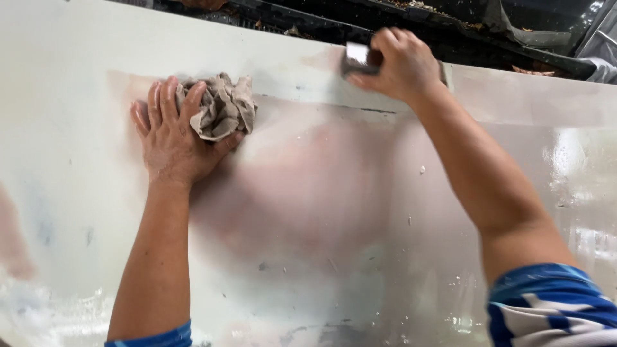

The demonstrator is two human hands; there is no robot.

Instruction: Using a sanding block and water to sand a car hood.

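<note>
My left hand (170, 138) presses a crumpled beige rag (222, 106) flat against a large white painted panel (308, 212), at upper left. My right hand (398, 64) is near the panel's top edge, its fingers closed around a small grey block (358, 58), which looks like a sanding block and is blurred. The panel's middle shows a pinkish sanded patch, wet and streaked.
Dark trays and debris (450, 26) lie beyond the panel's top edge. Glossy wet areas shine on the panel's right side (578, 173) and lower left. Small white flecks dot the surface.
</note>
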